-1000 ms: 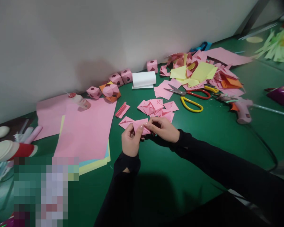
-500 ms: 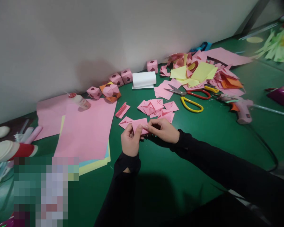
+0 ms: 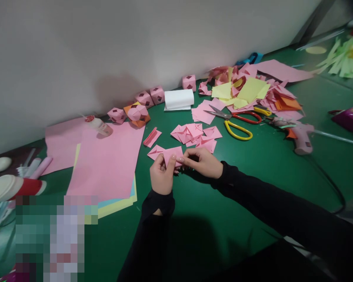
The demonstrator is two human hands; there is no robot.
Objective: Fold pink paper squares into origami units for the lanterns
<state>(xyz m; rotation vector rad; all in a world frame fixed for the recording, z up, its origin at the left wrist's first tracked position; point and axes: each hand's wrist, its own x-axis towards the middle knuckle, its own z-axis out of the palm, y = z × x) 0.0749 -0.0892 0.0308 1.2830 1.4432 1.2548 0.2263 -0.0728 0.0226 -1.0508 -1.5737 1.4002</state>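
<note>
Between my two hands is a small piece of pink paper. My left hand pinches it from the left, thumb on its face. On its right edge the thumb and fingertips of my right hand are pressed together. Just behind it lie several folded pink paper pieces, and another folded piece peeks out beside my left fingers. A narrow folded pink strip rests a little farther left. The underside of the held paper is hidden.
Scissors with red and yellow handles and a pink glue gun lie to the right. Large pink sheets carry a small bottle on the left. Along the wall stand folded paper balls, a white paper roll and paper scraps.
Almost nothing differs. Both hands keep their grip on the pink paper, with at most a very slight shift of the fingers.
</note>
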